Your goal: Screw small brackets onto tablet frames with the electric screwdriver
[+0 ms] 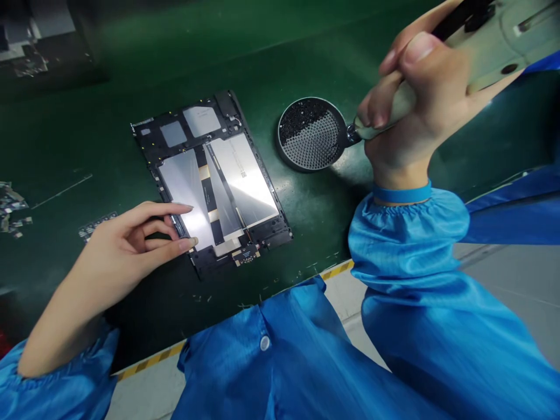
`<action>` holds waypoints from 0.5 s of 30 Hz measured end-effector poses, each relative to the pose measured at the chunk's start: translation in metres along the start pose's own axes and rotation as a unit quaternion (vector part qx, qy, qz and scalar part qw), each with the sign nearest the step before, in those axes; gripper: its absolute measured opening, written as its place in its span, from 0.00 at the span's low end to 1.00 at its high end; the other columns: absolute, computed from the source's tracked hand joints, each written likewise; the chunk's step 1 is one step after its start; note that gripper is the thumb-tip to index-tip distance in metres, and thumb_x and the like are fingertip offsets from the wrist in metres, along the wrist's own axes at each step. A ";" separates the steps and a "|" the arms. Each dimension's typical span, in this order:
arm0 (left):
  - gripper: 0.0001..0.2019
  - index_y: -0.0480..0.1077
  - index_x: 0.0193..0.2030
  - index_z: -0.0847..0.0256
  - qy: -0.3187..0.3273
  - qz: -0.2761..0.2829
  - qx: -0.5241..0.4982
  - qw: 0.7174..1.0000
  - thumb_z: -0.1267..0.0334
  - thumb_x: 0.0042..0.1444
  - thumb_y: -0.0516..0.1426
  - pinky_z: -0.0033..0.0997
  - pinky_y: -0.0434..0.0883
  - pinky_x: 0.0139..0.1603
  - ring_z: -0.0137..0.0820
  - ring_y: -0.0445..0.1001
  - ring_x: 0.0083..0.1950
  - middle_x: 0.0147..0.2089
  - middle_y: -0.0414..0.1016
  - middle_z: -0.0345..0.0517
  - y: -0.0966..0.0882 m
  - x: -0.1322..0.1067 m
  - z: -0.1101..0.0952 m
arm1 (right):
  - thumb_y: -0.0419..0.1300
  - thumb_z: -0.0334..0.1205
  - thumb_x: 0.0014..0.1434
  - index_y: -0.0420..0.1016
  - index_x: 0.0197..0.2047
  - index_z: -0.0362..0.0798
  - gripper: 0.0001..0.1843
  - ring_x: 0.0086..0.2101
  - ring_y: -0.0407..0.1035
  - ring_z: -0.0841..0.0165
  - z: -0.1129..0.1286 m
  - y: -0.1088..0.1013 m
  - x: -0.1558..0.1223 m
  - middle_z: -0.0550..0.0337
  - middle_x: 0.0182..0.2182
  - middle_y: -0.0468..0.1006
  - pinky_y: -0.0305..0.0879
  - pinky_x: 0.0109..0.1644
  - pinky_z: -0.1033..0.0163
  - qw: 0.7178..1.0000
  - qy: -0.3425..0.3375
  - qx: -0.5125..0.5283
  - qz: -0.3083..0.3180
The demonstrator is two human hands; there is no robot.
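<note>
A tablet (225, 108) lies opened on the green bench, showing silver battery cells, dark flex cables and a small circuit board at its lower edge. My left hand (131, 239) holds the tablet's left side, its thumb and index finger stretched over the silver cell and other fingers curled against the edge. Wrapped in my right hand (424, 99) is a pale electric screwdriver (503, 49). Its front end meets the right side of a round black screw tray (312, 149) with a perforated floor. Small dark screws fill the tray's far part. Whether the bit touches a screw is hidden.
Loose circuit boards (11, 210) lie at the far left, and another small board (98, 224) sits partly behind my left hand. More parts (32, 44) are at the upper left. Yellow-black tape (151, 361) marks the near edge of the bench (65, 146).
</note>
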State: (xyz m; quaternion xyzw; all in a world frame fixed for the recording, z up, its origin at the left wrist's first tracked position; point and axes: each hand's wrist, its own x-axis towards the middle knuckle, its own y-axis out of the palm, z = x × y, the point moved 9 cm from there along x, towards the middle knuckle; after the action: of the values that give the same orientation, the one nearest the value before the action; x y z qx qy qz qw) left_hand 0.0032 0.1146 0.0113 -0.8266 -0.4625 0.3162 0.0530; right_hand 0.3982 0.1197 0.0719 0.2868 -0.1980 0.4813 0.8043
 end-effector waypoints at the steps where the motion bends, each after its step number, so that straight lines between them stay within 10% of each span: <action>1: 0.21 0.86 0.52 0.24 -0.002 0.002 0.001 1.000 0.43 0.50 0.78 0.64 0.91 0.47 0.44 0.85 0.39 0.45 0.87 0.27 0.000 0.000 0.000 | 0.67 0.51 0.60 0.49 0.54 0.41 0.36 0.20 0.50 0.86 0.001 0.000 -0.001 0.68 0.35 0.66 0.36 0.21 0.76 1.000 -0.002 -0.004 0.000; 15: 0.24 0.86 0.56 0.40 -0.020 -0.006 0.028 0.999 0.60 0.53 0.79 0.31 0.87 0.49 0.34 0.85 0.46 0.56 0.87 0.36 -0.003 -0.003 0.000 | 0.57 0.46 0.70 0.49 0.56 0.39 0.25 0.26 0.60 0.90 0.013 0.006 -0.005 0.68 0.34 0.61 0.55 0.28 0.79 0.988 0.020 -0.116 0.101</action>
State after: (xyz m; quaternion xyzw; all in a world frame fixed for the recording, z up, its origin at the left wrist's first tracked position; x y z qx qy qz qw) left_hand -0.0001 0.1139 0.0133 -0.8153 -0.4598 0.3453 0.0684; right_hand 0.3901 0.1094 0.0803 0.1602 -0.2646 0.5391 0.7834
